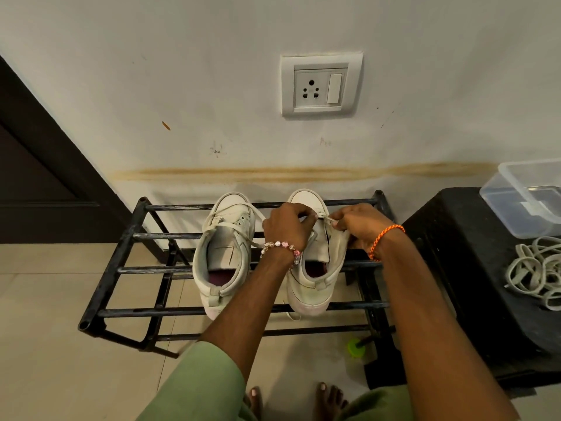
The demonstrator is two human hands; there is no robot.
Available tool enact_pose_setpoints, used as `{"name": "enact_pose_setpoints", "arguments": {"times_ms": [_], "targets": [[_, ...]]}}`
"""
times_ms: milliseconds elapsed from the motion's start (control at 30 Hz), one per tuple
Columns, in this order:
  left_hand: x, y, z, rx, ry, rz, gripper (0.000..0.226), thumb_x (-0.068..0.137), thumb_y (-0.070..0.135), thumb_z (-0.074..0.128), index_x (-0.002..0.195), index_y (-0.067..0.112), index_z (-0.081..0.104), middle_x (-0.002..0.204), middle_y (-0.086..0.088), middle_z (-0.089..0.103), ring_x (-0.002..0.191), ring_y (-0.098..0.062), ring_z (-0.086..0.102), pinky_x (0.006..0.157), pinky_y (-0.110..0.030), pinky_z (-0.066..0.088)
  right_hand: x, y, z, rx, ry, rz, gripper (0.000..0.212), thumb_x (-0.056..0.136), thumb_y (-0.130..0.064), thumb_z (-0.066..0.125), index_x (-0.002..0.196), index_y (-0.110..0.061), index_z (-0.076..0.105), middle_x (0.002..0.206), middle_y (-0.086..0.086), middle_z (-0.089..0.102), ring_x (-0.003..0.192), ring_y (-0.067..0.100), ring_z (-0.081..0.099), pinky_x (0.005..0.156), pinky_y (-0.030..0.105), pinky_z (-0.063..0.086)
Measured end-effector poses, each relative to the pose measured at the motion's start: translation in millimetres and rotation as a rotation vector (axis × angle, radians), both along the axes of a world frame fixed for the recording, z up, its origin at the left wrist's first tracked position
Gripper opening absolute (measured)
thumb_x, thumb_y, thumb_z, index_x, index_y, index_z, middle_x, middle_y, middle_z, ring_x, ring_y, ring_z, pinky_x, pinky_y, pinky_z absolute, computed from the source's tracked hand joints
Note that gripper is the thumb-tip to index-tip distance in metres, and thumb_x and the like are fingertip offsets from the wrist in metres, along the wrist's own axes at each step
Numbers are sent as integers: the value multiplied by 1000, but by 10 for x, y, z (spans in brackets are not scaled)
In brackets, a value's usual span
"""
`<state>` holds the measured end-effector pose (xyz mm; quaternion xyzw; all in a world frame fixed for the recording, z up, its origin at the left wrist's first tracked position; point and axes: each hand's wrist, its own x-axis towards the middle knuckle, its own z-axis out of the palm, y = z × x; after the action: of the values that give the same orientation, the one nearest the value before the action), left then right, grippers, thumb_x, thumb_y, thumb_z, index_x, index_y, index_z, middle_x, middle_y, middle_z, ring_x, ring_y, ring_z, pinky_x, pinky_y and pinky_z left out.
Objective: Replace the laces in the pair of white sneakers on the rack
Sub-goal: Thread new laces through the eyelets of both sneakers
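Two white sneakers stand side by side on a black metal rack, toes toward the wall. The left sneaker still carries a loose white lace across its tongue. Over the right sneaker both hands work near the toe end. My left hand, with a beaded bracelet, pinches the lace at the eyelets. My right hand, with an orange thread band, pinches the same lace from the other side. A pile of loose white laces lies on a black stool at the right.
The black stool stands right of the rack and also bears a clear plastic box. A green-capped object sits on the floor under the rack. A wall socket and a dark door are behind. My bare feet are near the bottom edge.
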<state>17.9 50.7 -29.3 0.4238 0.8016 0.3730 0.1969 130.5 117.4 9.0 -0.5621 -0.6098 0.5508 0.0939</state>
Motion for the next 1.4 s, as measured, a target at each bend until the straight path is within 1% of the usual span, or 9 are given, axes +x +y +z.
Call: {"name": "enact_pose_setpoints", "arguments": {"times_ms": [233,333,533,667,900,1033,1233,1300,1400], "targets": [[1,57,-50,-53,121,-46,16,84,29,63,93,25,76,94,0,73,99,-24,61,87,-43,47,19,-14,20,6,9,18,21,90,8,47,95,2,66,111,23,61,111,35,55,97,50,47],[5,64,-60,-57,109,-19,16,86,30,63,95,27,75,98,3,72,108,-22,54,89,-38,38,4,9,-15,-18,18,-2,21,90,6,49,101,2,65,111,22,61,100,31,57,95,48,48],[50,66,4,-76,-18,62,14,80,33,72,93,27,76,107,5,66,112,-22,39,79,-33,21,-2,24,-93,-162,155,-136,15,91,-6,53,100,-2,64,87,9,62,77,19,57,63,30,51],[76,70,27,-90,-37,72,15,81,35,71,93,29,76,102,6,69,111,-21,40,80,-34,22,-28,31,-259,12,167,-160,15,88,-7,63,73,-11,63,79,7,62,78,20,59,61,28,52],[47,-97,85,-16,-196,64,37,60,45,78,90,36,60,116,-1,54,116,-24,48,100,-47,39,-75,30,-294,402,90,-172,28,89,-3,52,70,-23,49,82,4,60,88,25,60,85,37,52],[111,-176,89,-59,-156,133,49,66,44,78,104,25,54,123,-5,44,121,-26,39,104,-43,34,-97,-48,-34,467,350,-231,31,91,6,42,73,-19,46,78,5,65,82,22,66,80,33,53],[201,-217,86,-36,-33,233,57,64,51,76,106,20,54,123,-4,48,121,-25,40,100,-39,30,-47,-146,517,147,1030,-295,26,99,-1,36,77,-11,47,59,0,57,51,10,55,64,27,55],[192,-251,89,-7,-69,244,55,64,55,75,99,19,52,105,0,59,103,-22,55,85,-34,43,2,-111,493,180,948,-326,29,97,2,38,74,-13,48,62,1,52,44,5,43,51,20,43],[224,-309,104,-2,-116,224,49,68,57,73,88,18,51,81,3,61,78,-18,57,61,-26,39,25,-71,147,489,345,-184,23,89,-2,52,72,-16,60,71,1,62,62,7,58,66,22,43]]}}
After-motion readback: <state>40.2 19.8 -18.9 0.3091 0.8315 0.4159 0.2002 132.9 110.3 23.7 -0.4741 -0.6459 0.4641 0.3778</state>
